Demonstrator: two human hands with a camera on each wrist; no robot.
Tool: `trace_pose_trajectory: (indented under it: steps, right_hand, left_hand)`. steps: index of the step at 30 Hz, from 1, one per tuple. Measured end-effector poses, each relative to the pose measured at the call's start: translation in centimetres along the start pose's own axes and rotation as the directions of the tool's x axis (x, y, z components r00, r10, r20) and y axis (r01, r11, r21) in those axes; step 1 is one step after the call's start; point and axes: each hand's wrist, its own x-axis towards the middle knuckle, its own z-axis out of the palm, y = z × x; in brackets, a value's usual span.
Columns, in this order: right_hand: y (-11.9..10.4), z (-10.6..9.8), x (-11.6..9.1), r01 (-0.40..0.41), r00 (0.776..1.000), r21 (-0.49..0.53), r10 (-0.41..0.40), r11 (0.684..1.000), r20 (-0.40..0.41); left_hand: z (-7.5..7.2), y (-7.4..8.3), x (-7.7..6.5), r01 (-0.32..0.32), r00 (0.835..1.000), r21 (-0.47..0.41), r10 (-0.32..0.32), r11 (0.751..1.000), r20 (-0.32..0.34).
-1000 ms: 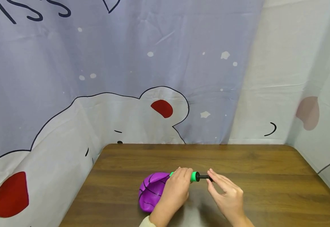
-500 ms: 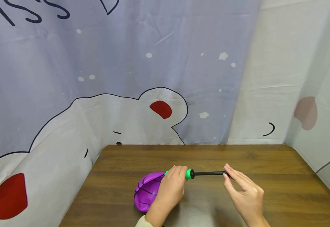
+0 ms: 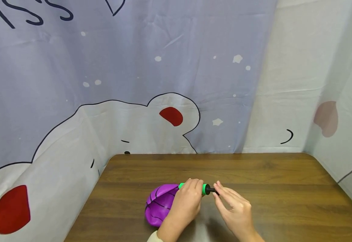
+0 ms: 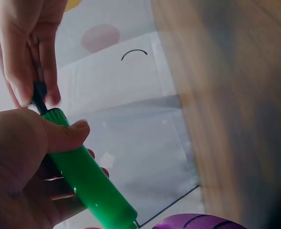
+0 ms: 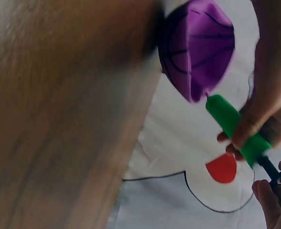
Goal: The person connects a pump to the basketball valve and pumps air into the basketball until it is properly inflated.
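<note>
My left hand [image 3: 186, 200] grips the green barrel of a small hand pump [image 4: 90, 183], thumb laid along it in the left wrist view. At the pump's left end hangs a purple, half-collapsed ball [image 3: 161, 205] with black lines, its side caved in. In the right wrist view the pump's tip meets the ball [image 5: 200, 52] through a thin needle. The fingertips of my right hand [image 3: 235, 208] pinch the black handle at the other end. Only a short stretch of the black rod [image 3: 212, 190] shows between barrel and fingers.
A brown wooden table [image 3: 285, 188] lies beneath the hands. Behind it and along both sides hangs a printed curtain [image 3: 224, 84] in grey-blue and white, meeting the table's back edge.
My right hand drew the pump's rod out far to the right, then pushed it back in toward the barrel. The left hand keeps its grip; the ball stays caved in.
</note>
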Motion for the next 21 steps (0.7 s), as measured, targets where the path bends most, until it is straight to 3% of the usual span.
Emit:
trace_pose_trajectory:
  steps: [7, 13, 21]
  right_hand:
    - [0.1, 0.5, -0.2, -0.017, 0.999, 0.017, 0.017, 1.0, 0.033]
    - [0.5, -0.4, 0.1, -0.03, 0.999, -0.009, 0.03, 1.0, -0.02]
    - [0.6, -2.8, 2.1, -0.02, 0.995, -0.024, 0.017, 1.0, -0.095]
  left_hand:
    - [0.2, -0.2, -0.2, 0.008, 1.0, -0.014, -0.008, 1.0, -0.004]
    - [0.6, -0.5, -0.2, 0.01, 1.0, -0.049, -0.008, 0.999, 0.026]
    - [0.5, -1.5, -0.6, 0.061, 0.997, -0.043, -0.059, 0.997, 0.039]
